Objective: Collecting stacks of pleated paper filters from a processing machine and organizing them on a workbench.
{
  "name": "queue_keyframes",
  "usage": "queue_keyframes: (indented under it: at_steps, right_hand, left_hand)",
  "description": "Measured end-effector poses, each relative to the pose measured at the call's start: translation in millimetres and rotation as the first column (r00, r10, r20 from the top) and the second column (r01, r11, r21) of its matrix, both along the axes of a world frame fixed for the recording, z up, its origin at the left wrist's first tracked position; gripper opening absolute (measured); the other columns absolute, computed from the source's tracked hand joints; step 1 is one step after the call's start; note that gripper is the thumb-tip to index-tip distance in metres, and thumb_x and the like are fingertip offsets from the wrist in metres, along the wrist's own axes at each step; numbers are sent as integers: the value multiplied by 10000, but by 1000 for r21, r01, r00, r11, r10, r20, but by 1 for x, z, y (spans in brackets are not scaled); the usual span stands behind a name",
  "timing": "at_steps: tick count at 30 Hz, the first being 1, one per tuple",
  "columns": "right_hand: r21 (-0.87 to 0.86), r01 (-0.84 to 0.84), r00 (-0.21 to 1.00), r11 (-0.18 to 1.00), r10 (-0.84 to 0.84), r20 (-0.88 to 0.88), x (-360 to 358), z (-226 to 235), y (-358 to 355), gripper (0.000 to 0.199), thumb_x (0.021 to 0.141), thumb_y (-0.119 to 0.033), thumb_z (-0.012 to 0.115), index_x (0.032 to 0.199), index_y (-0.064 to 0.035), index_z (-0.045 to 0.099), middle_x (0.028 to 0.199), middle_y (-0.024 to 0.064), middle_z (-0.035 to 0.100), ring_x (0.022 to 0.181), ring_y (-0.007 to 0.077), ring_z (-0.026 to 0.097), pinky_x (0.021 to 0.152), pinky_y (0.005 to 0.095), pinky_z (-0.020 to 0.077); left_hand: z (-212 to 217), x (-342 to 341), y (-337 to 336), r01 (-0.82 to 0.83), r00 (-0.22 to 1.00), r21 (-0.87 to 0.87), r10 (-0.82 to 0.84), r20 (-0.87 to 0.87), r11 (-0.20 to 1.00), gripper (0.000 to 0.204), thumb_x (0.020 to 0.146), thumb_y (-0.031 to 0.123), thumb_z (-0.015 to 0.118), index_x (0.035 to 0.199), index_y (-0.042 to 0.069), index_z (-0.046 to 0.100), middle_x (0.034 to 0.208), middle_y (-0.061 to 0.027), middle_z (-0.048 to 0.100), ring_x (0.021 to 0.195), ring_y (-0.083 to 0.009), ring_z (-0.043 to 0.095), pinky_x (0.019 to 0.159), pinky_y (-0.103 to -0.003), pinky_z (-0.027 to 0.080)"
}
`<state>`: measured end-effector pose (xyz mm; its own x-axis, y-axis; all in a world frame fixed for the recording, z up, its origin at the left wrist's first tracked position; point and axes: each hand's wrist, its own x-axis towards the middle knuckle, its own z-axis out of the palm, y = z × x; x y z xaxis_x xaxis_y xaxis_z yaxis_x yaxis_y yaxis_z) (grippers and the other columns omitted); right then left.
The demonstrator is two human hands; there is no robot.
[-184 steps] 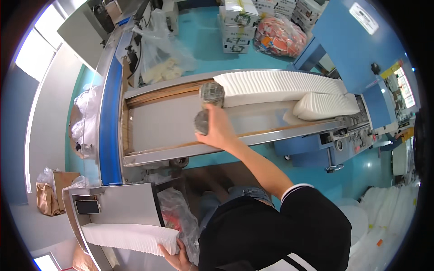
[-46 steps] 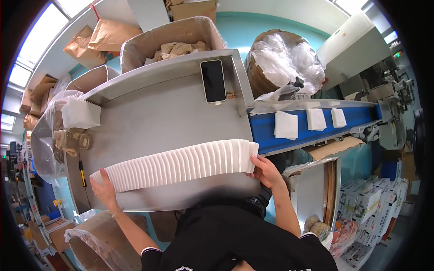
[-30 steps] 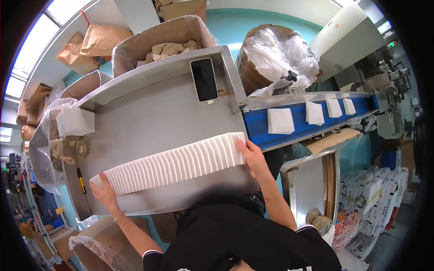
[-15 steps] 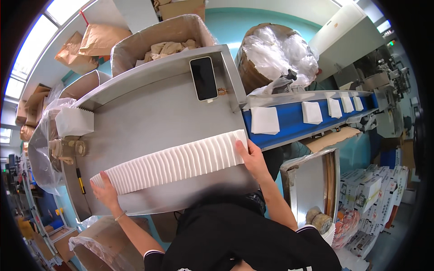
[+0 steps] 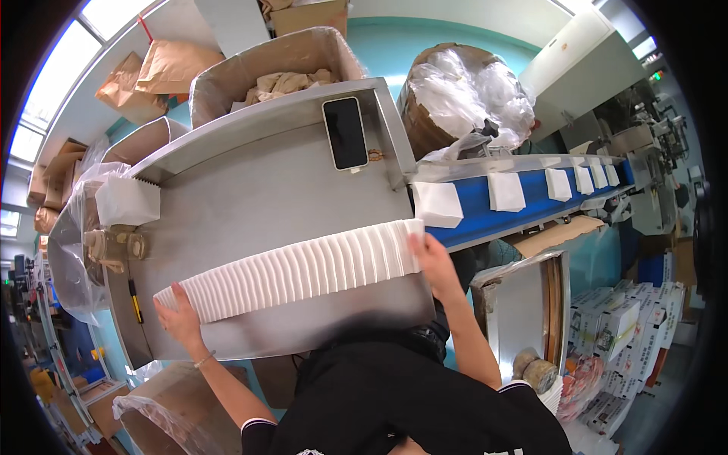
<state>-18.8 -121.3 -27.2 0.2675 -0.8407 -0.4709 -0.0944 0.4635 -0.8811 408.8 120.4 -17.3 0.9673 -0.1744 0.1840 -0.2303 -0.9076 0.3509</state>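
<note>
A long row of white folded sheets (image 5: 296, 271), standing on edge and pressed together, lies slanted across the metal tray table (image 5: 250, 189). My left hand (image 5: 180, 318) is closed round its left end, with the thumb on the near side of the top. At the opposite end, my right hand (image 5: 436, 267) grips the last sheets, its thumb on top and its fingers partly hidden and slightly blurred. Just beyond that hand, separate white folded pieces (image 5: 506, 192) lie spaced along a blue conveyor belt (image 5: 474, 222).
A phone (image 5: 344, 133) lies at the table's far right. Along the left side are a white stack (image 5: 127, 201), a tape roll (image 5: 136, 246) and a yellow-black pen (image 5: 136, 302). Cardboard boxes (image 5: 277, 53) and a bin of clear plastic (image 5: 485, 87) stand behind the raised rim.
My right hand and the right end of the row have shifted slightly right. The white pieces on the belt sit in different places. My left hand has barely moved.
</note>
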Motion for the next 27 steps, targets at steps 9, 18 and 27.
queue_keyframes:
  at_steps: [9,18,27]
  right_hand:
    - [425,-18,950,905,-117,291,-27,-19,10,310,959,-200,580,1219,-31,558,1090,44,649,969,142,617,829,309,496]
    - [-28,-127,992,992,127,-14,17,4,3,438,962,-358,602,1227,-11,573,1071,50,644,970,112,572,865,285,463]
    - [351,110,968,930,-180,174,-13,-7,6,340,959,-283,604,1186,-32,571,1009,62,643,926,167,609,806,297,485]
  left_hand:
    - [7,-9,-6,-15,1000,-15,15,4,1000,858,878,629,543,1403,-32,389,1387,-288,442,1296,-427,413,1091,-465,327]
    - [2,-10,-9,17,1000,-7,-17,-6,1000,868,873,655,523,1410,-14,391,1385,-286,439,1282,-436,422,1086,-474,329]
    - [4,-15,-13,26,999,-4,-26,25,1000,853,876,628,548,1405,-22,392,1383,-286,442,1281,-442,420,1074,-476,342]
